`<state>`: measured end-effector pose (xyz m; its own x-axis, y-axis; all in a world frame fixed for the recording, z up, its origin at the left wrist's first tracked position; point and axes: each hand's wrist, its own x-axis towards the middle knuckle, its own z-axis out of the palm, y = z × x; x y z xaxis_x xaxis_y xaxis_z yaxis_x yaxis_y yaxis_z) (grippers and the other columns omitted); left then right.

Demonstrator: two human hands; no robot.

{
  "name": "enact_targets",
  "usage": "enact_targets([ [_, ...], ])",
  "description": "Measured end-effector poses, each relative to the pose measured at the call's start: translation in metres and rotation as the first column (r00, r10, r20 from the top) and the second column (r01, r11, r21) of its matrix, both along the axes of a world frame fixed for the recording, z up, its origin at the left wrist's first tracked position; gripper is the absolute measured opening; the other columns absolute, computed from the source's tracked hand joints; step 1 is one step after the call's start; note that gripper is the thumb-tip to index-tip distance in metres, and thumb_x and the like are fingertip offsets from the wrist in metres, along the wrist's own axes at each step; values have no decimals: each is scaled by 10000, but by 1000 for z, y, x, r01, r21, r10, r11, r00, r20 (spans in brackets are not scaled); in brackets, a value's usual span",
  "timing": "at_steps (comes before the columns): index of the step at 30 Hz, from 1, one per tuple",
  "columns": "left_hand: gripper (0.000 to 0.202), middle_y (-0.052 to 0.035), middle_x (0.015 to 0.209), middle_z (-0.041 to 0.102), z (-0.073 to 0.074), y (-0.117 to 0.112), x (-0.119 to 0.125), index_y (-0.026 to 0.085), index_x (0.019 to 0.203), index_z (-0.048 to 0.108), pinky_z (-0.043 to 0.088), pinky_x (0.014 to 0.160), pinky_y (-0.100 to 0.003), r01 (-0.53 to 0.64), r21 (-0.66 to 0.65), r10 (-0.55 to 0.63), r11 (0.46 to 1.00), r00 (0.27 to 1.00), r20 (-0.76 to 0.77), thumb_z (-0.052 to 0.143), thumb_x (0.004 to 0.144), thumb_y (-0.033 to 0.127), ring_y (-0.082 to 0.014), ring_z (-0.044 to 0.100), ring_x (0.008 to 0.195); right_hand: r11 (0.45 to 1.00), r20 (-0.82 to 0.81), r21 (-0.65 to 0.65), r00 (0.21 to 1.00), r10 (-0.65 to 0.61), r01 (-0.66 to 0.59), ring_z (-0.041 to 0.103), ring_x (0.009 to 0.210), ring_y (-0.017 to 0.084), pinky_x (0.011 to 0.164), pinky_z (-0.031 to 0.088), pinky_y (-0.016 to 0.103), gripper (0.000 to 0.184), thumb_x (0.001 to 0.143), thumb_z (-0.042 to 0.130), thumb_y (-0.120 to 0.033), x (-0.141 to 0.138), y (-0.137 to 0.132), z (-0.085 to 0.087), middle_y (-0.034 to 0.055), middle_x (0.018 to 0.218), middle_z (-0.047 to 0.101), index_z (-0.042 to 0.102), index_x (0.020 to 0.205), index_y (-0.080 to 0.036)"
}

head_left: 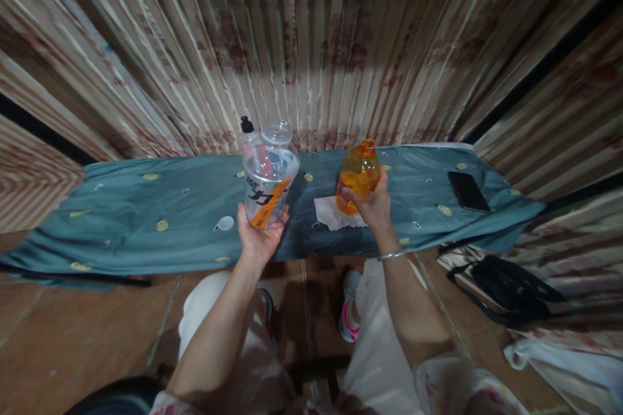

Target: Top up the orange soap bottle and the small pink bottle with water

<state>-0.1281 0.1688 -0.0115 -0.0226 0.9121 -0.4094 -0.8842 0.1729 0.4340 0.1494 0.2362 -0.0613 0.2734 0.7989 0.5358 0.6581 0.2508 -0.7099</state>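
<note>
My left hand [263, 237] is wrapped round the lower part of a large clear plastic bottle [269, 188] with an orange, white and black label. It is upright and its wide mouth has no cap on. A pump bottle [247, 133] with a black top stands behind it, mostly hidden. My right hand [374, 204] grips an orange see-through bottle [360, 172], uncapped and slightly tilted. Under it lies a white paper tissue [328, 213]; I cannot tell whether the bottle touches it. A round white cap [226, 224] lies left of my left hand.
A green cloth with yellow pineapple prints covers the narrow table [195, 194]. A black phone [468, 191] lies at its right end. Striped curtains [311, 45] hang behind and at both sides. On the floor at right is a black bag [506, 282].
</note>
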Motion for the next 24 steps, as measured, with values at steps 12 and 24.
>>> enact_targets([
  [12,693,-196,946,722,-9,-4,3,110,1248,674,443,429,-253,51,-41,-50,998,998,42,391,999,691,-259,707,723,926,28,60,928,370,-371,520,1487,334,1204,466,590,1033,880,753,-618,-82,-63,44,224,1606,488,181,1649,-231],
  [24,556,-110,940,784,-28,-10,-5,144,1090,729,617,716,-330,39,-53,-40,998,999,-16,431,1026,608,-236,766,842,750,-462,-207,739,490,-628,767,1068,303,980,617,479,715,636,942,-486,-170,-45,20,88,1153,800,629,1223,-224],
])
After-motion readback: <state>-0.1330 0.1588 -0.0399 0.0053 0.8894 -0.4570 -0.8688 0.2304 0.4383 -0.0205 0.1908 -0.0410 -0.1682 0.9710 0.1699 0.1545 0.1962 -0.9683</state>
